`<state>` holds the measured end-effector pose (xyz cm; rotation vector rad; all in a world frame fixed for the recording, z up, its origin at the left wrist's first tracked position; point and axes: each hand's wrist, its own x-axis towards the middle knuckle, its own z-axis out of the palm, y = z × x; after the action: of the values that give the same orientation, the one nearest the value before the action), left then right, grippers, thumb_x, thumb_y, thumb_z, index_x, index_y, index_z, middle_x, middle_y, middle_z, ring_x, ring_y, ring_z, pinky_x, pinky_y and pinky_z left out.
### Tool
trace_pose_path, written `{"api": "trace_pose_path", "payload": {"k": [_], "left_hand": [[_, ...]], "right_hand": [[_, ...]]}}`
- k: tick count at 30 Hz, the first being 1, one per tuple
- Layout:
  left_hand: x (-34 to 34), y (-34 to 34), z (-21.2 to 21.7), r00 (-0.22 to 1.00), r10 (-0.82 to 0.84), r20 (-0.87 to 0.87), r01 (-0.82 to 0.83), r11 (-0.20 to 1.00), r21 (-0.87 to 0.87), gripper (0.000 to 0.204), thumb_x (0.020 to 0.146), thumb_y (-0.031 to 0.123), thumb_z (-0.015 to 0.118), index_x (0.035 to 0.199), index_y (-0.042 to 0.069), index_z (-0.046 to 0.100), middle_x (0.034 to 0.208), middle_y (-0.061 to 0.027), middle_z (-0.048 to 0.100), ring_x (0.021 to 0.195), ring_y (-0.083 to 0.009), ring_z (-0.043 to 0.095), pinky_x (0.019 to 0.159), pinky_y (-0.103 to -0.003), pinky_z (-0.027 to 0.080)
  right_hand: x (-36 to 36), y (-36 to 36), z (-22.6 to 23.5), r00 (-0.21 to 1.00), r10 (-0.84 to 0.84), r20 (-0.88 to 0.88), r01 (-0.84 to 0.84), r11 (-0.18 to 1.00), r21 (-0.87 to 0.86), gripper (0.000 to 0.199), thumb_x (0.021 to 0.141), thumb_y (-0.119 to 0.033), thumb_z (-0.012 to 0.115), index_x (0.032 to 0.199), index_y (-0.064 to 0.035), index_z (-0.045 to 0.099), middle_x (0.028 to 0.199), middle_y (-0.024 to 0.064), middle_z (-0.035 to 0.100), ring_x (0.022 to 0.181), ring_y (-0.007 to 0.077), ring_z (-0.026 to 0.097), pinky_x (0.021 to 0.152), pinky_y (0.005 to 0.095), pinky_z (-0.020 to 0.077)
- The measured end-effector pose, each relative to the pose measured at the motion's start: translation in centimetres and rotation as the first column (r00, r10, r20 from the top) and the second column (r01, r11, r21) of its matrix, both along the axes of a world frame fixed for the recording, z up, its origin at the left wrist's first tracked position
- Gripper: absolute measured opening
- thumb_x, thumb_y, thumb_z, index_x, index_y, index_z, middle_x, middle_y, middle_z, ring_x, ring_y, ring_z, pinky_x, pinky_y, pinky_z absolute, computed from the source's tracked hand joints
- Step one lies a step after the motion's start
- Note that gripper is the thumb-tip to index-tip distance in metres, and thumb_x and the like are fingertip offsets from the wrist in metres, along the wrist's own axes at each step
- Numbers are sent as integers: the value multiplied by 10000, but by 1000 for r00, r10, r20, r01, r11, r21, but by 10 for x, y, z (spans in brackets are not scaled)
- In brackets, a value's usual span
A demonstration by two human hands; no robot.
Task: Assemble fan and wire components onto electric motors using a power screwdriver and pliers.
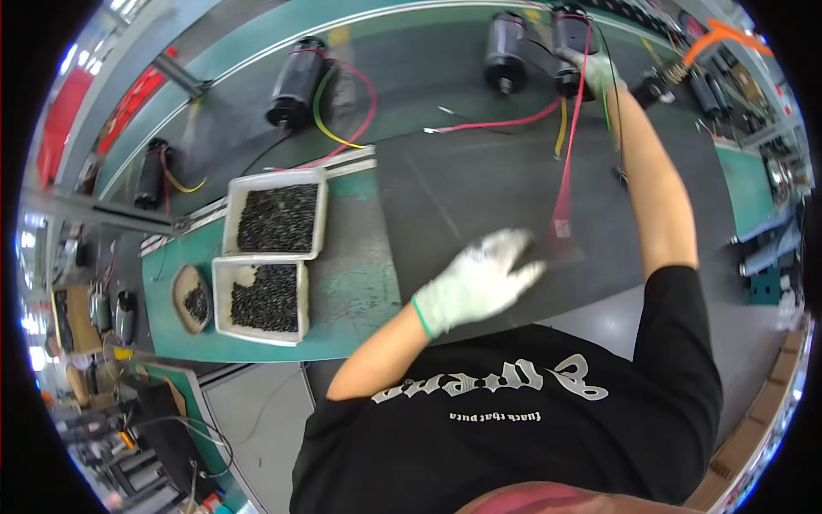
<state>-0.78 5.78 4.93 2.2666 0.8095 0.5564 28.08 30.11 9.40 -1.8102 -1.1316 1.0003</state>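
At the far right of the bench my gloved right hand (pixel 599 72) is wrapped round a black cylindrical motor (pixel 572 36). A red wire (pixel 574 141) runs from that motor toward me, its near end smeared by motion. Just left of that end is my left hand (pixel 481 281), in a white glove with a green cuff, blurred. Its thumb and fingers are apart, and nothing shows between them. Beside the held motor stands a second black motor (pixel 507 51). A yellow wire (pixel 561 128) hangs below the held one.
Two white bins (pixel 321 218) of small black parts sit at the left, with a small bowl (pixel 178 295) beside them. More motors with trailing wires, one upper left (pixel 298 81) and one far left (pixel 151 176), rest on the dark belt. An orange coiled hose (pixel 715 36) hangs upper right.
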Motion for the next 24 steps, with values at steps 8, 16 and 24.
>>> {"api": "trace_pose_path", "payload": {"k": [8, 16, 24], "left_hand": [[-156, -105, 56, 596, 794, 121, -629, 555, -544, 318, 833, 135, 601, 1108, -25, 605, 1015, -193, 654, 919, -293, 653, 805, -353, 515], [-223, 9, 70, 229, 939, -255, -930, 289, 227, 229, 903, 208, 577, 1002, 9, 634, 888, -181, 663, 768, -336, 635, 730, -361, 491], [-263, 120, -21, 400, 798, -452, -595, 601, 534, 307, 871, 316, 590, 1088, 102, 627, 1100, -173, 631, 989, -369, 616, 870, -438, 492]], "right_hand": [[27, 112, -10, 434, -249, 866, 138, 968, 209, 578, 882, -376, 503, 1400, -135, 413, 1329, 235, 506, 1186, 422, 509, 1029, 454, 376], [-66, 190, -73, -99, 495, 863, -558, 691, -460, 543, 891, -401, 430, 1333, -85, 444, 1167, 147, 601, 1027, 344, 590, 928, 427, 455], [20, 218, -126, 209, 492, 845, -905, -232, 358, 393, 807, -201, 603, 1173, -59, 611, 1120, 210, 604, 1055, 363, 612, 860, 444, 504]]}}
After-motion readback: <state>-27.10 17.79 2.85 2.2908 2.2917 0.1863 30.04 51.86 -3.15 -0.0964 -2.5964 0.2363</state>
